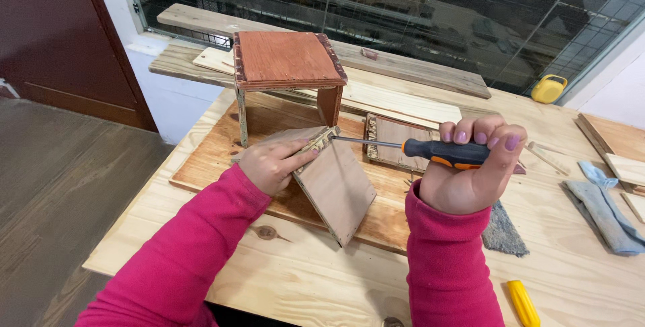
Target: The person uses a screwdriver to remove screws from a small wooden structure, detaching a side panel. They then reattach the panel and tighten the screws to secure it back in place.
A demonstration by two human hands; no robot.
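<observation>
Yellow tool [522,303] cut off at counter [571,280] edge. Plywood panel [334,182] pinned tilted by left hand [272,164], fingers pressed flat; screwdriver [416,148] gripped by right hand [470,166], tip at panel's top edge, contact point unclear. Beyond: open wooden box [289,75], planks [396,98], yellow tape measure [549,89].

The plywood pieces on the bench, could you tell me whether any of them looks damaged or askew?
Yes: the plywood panel under the left hand sits tilted, its top edge splintered where the screwdriver tip meets it.
</observation>
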